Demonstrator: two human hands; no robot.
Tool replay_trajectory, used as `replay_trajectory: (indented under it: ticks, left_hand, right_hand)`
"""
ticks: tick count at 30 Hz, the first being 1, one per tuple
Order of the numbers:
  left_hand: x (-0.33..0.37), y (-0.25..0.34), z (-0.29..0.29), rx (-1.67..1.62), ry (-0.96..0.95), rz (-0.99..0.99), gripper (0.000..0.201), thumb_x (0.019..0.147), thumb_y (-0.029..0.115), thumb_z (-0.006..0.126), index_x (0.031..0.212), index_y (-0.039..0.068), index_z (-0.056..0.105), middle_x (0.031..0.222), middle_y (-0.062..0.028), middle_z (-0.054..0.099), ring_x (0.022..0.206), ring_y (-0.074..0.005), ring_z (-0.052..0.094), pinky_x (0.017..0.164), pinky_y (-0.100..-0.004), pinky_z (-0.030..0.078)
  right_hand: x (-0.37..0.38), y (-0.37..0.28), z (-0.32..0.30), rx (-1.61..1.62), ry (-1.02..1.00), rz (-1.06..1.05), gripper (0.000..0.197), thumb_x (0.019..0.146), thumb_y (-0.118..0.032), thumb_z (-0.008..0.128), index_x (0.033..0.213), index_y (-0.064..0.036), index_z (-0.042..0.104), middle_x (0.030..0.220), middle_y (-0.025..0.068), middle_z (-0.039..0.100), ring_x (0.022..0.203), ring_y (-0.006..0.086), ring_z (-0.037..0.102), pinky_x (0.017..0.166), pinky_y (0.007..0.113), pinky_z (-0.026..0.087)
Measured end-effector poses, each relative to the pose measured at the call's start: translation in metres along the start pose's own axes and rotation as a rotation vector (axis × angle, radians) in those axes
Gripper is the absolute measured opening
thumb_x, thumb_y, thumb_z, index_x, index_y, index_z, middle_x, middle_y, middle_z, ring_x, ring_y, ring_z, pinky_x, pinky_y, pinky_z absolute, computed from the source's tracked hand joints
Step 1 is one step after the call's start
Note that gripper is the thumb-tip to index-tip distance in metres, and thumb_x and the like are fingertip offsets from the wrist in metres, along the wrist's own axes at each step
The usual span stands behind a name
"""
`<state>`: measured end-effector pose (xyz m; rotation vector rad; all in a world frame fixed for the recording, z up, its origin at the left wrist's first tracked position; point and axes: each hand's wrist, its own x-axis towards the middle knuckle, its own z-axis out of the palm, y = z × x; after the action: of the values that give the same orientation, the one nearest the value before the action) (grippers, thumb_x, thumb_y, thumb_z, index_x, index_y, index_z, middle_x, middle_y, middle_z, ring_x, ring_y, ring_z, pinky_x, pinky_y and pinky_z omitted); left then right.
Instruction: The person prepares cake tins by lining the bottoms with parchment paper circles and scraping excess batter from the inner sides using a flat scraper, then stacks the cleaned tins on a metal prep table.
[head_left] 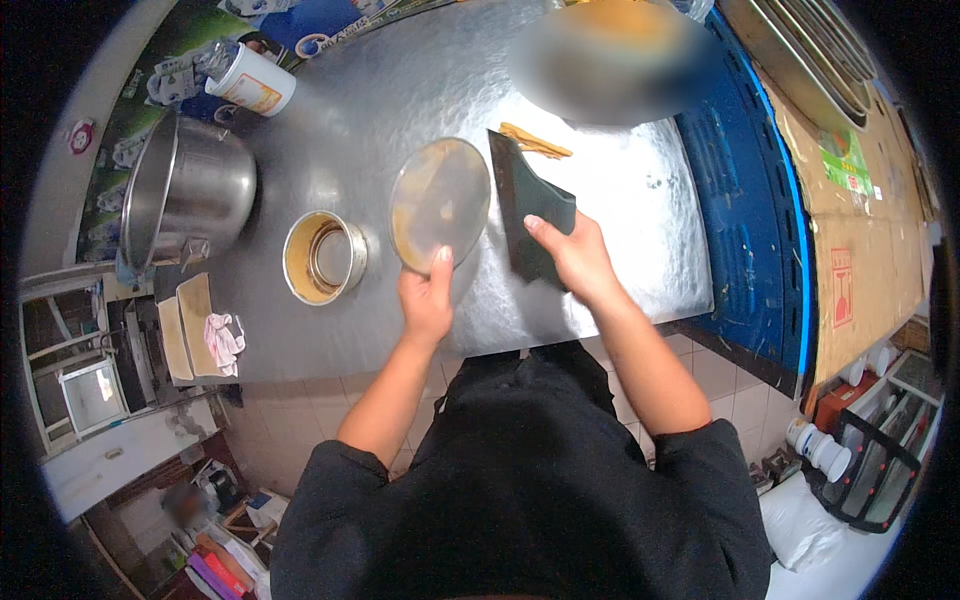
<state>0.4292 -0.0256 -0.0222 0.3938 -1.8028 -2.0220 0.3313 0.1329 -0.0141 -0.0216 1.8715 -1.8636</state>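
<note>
My left hand point(428, 300) grips a round flat metal disc point(438, 195), like a loose cake-pan base, by its near edge, thumb on top. The disc is tilted up above the table and has yellowish smears on it. In my right hand point(580, 255) is a dark scraper point(518, 215) with a wide blade, its edge facing the disc but apart from it. Brown strips of crust point(535, 141) lie on the table just beyond the scraper. A round cake tin point(352, 240) with browned residue inside stands left of my left hand.
The shiny metal table point(340, 160) carries a large steel pot point(205, 190) tipped on its side, a white tub point(262, 85) and a blurred large bowl point(610, 80). Cardboard point(183, 325) and a pink-white cloth point(224, 345) lie at the left edge. Blue metal point(745, 200) borders the right.
</note>
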Motion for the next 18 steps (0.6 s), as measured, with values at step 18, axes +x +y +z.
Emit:
replay_trajectory:
  ticks: [18]
  left_hand:
    - [0.042, 0.048, -0.001, -0.002, -0.540, -0.610, 0.045, 0.085, 0.015, 0.055, 0.125, -0.001, 0.042, 0.116, -0.0116, 0.054, 0.102, -0.0188, 0.054, 0.086, -0.0323, 0.045]
  right_hand:
    - [0.016, -0.037, -0.036, -0.039, -0.101, -0.084, 0.023, 0.081, -0.007, 0.059, 0.103, 0.0005, 0.060, 0.096, 0.0107, 0.064, 0.091, 0.0158, 0.060, 0.078, 0.029, 0.047]
